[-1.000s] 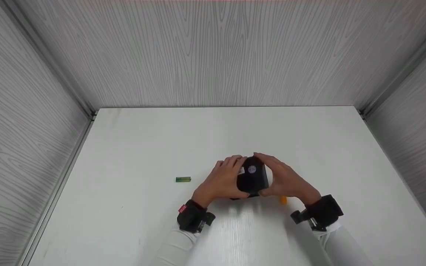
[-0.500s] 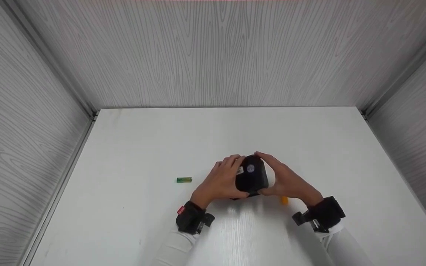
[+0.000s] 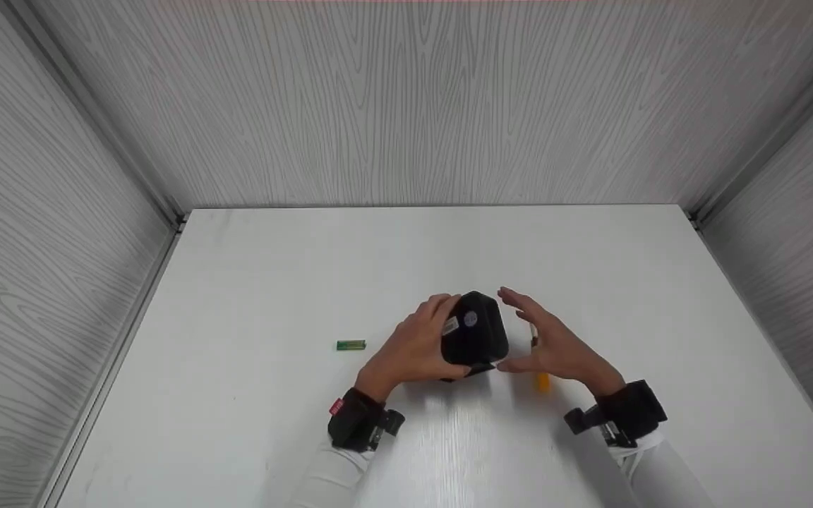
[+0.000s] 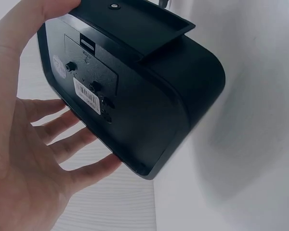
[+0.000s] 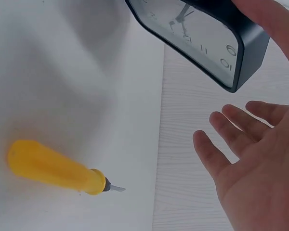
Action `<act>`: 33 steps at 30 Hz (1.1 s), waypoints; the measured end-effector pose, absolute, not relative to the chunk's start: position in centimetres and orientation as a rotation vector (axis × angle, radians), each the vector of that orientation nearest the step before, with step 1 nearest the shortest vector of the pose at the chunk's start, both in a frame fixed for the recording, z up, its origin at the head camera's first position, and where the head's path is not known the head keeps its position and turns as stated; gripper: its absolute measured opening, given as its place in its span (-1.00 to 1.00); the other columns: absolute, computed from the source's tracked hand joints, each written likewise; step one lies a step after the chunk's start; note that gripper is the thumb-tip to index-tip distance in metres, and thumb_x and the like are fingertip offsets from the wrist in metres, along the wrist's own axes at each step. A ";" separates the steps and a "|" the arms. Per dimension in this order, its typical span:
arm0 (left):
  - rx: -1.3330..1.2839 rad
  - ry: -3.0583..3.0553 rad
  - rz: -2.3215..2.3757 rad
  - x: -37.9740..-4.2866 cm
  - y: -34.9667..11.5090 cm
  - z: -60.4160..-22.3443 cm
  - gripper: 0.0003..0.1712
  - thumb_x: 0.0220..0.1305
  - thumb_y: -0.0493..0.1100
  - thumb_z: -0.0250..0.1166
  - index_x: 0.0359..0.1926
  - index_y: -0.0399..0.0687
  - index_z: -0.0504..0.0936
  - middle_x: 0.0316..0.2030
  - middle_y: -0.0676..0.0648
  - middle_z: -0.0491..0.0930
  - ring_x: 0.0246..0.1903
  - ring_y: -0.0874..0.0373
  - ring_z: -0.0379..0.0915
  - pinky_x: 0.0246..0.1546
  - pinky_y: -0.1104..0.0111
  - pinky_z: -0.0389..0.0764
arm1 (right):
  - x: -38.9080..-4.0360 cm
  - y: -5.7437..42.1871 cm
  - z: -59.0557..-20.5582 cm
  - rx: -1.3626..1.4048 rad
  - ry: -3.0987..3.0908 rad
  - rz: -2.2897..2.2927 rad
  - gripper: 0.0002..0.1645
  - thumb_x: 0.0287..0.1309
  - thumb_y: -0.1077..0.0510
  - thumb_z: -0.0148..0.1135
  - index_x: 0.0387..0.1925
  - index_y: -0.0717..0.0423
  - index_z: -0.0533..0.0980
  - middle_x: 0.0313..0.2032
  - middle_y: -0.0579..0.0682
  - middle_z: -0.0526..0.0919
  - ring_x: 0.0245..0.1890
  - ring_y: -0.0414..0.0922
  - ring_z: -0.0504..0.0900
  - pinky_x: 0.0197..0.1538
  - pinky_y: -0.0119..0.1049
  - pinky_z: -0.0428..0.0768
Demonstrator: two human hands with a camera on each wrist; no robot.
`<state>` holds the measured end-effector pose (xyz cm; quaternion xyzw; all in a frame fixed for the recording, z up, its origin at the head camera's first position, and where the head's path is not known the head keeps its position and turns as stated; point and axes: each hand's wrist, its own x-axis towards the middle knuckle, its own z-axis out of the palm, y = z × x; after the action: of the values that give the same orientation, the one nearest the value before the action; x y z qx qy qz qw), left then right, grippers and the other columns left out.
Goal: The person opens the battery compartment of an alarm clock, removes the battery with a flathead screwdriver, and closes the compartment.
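My left hand (image 3: 412, 346) grips a black desk clock (image 3: 476, 331) from its left side and holds it above the table, tilted. In the left wrist view the clock's back (image 4: 135, 113) shows knobs, a barcode sticker (image 4: 86, 95) and a panel outline with a latch. The right wrist view shows its white dial (image 5: 192, 33) with hands and numerals. My right hand (image 3: 558, 346) is beside the clock with its fingers spread and off it. Its thumb lies close to the clock's edge; I cannot tell whether it touches.
A yellow-handled screwdriver (image 5: 58, 166) lies on the white table (image 3: 237, 423) beneath my right hand. Something green, like a battery or a pair (image 3: 351, 345), lies left of my left hand. Grey wood-grain panels (image 3: 406, 106) enclose the table at the back and sides.
My right hand's fingers have come away from the clock and moved slightly right. My left hand has shifted a little left with the clock, which has turned slightly.
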<state>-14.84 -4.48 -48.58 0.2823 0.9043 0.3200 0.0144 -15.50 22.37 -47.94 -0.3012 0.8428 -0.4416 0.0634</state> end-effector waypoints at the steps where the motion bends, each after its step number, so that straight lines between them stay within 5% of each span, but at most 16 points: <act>1: 0.871 2.806 1.018 -14.8 -4.6 -48.6 0.23 -0.15 0.26 0.45 0.49 0.01 0.06 0.35 -0.05 0.22 0.23 0.10 0.31 0.18 0.09 0.50 | -15.5 22.5 -48.0 -0.900 2.544 -1.338 0.33 -0.24 -0.05 0.61 0.51 -0.05 0.02 0.47 -0.07 0.18 0.47 0.00 0.16 0.41 0.08 0.25; 8: 0.881 2.757 1.187 -14.7 -5.0 -48.3 0.23 -0.17 0.23 0.48 0.49 0.11 0.04 0.35 -0.03 0.20 0.15 0.14 0.37 0.06 0.14 0.58 | -14.9 22.6 -48.8 -0.827 2.500 -1.356 0.35 -0.26 -0.06 0.62 0.50 0.06 0.02 0.48 -0.03 0.14 0.48 0.01 0.13 0.42 0.09 0.23; 18: 0.946 2.637 1.409 -14.5 -5.3 -47.9 0.29 -0.14 0.15 0.51 0.52 0.13 -0.08 0.36 -0.04 0.17 0.21 0.14 0.31 0.21 0.15 0.51 | -14.6 21.7 -50.0 -0.773 2.452 -1.361 0.40 -0.35 -0.03 0.66 0.50 -0.18 0.01 0.48 -0.15 0.15 0.48 -0.18 0.12 0.43 0.10 0.24; 24: 1.022 2.595 1.467 -14.4 -5.2 -47.6 0.30 -0.11 0.11 0.51 0.53 0.30 -0.14 0.32 -0.06 0.18 0.22 0.13 0.28 0.23 0.19 0.48 | -14.3 20.8 -50.1 -0.772 2.434 -1.331 0.36 -0.32 0.09 0.65 0.50 -0.21 0.04 0.47 -0.17 0.17 0.46 -0.12 0.17 0.40 0.11 0.27; 28: 1.036 2.565 1.477 -14.3 -5.1 -47.5 0.25 -0.07 0.14 0.49 0.52 0.39 -0.12 0.29 -0.09 0.16 0.21 0.05 0.30 0.22 0.17 0.48 | -14.6 20.8 -50.9 -0.805 2.403 -1.313 0.33 -0.29 -0.04 0.64 0.48 -0.38 0.02 0.42 -0.27 0.24 0.38 -0.19 0.30 0.39 -0.02 0.31; 33: 1.014 2.543 1.497 -14.1 -4.9 -47.2 0.19 -0.06 0.13 0.49 0.50 0.48 -0.05 0.29 -0.08 0.10 0.20 0.00 0.31 0.15 0.18 0.50 | -14.5 20.6 -51.2 -0.787 2.386 -1.305 0.33 -0.29 -0.13 0.62 0.48 -0.33 0.02 0.39 -0.23 0.30 0.36 -0.20 0.33 0.38 -0.12 0.32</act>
<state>-14.12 -4.91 -47.16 0.3250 0.8149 0.4798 0.0107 -14.53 20.58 -51.21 -0.2747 0.8327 -0.4553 0.1547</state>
